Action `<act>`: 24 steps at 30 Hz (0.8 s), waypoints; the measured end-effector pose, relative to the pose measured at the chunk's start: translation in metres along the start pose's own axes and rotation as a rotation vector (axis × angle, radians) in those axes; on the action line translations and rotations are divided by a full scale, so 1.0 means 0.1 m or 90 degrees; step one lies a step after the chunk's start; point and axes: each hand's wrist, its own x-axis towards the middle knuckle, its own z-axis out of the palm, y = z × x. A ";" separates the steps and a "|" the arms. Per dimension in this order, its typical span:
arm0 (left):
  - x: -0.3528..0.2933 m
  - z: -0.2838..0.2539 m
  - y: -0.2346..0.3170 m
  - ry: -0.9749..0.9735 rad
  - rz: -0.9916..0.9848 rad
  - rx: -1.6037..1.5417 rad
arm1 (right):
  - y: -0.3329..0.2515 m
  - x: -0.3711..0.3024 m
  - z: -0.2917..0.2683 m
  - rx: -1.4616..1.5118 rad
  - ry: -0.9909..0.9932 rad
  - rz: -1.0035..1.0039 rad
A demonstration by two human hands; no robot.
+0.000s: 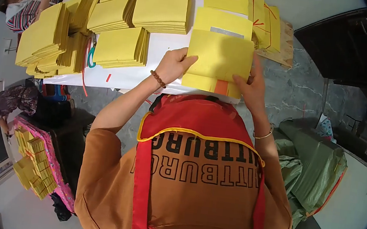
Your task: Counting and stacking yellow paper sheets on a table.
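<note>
A yellow paper sheet (pixel 220 50) lies at the near right of the white-covered table, held between my two hands. My left hand (pixel 173 65) pinches its left edge, thumb on top; a beaded bracelet circles that wrist. At its right edge my right hand (pixel 253 84) grips with the thumb on top and the fingers along the side. Under its near edge shows more yellow paper (pixel 205 85) bearing an orange-red patch (pixel 221 87). Just beyond, another yellow sheet (pixel 225 20) carries a silver-grey patch (pixel 227 32). Whether the held piece is one sheet or several I cannot tell.
Stacks of folded yellow paper (pixel 161 13) cover the table's left and middle. Green-handled scissors (pixel 91 57) lie beside them. Bundles tied with red string (pixel 267 28) sit far right. One person (pixel 32 0) works at far left, another (pixel 16 98) behind. Green wrapped bales (pixel 316 172) stand right.
</note>
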 end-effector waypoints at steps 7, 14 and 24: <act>0.06 0.03 -0.10 -0.035 -0.085 -0.096 | 0.12 0.01 -0.04 -0.078 0.009 0.017; 0.07 0.04 -0.11 -0.025 -0.122 -0.138 | 0.17 0.07 0.01 -0.073 0.052 0.035; 0.01 -0.01 0.00 0.035 -0.106 -0.163 | 0.24 0.11 0.02 -0.126 0.080 0.023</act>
